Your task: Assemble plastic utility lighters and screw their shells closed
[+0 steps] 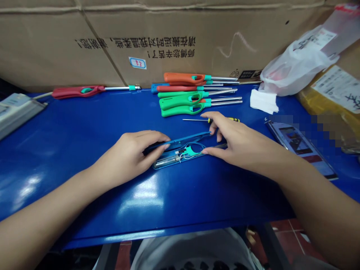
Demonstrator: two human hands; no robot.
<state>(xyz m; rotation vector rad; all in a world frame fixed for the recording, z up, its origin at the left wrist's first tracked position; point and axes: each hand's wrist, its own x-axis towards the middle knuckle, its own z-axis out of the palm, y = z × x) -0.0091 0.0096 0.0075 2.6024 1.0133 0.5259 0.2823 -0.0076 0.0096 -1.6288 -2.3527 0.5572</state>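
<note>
An opened blue gas lighter lies in the middle of the blue table, its two casing halves apart. My left hand (137, 150) pinches the left end of the raised upper half (189, 140) between thumb and fingers. The lower half (165, 162) holds a clear fuel tank, thin wires and a turquoise trigger (192, 151). At the right end, my right hand (233, 138) has its thumb by the trigger and lower half, and a fingertip at the tip of the upper half. Its index finger is raised. The lighter's metal tube is partly hidden under this hand.
Several long-necked lighters (180, 101) in orange, red, green and blue lie behind, with a yellow-black screwdriver (197, 120) in front. A red lighter (78, 92) lies left, near a grey-white device (19, 110). A phone (302, 146), tissue (264, 101) and plastic bag (295, 67) are right. Cardboard (112, 22) stands behind.
</note>
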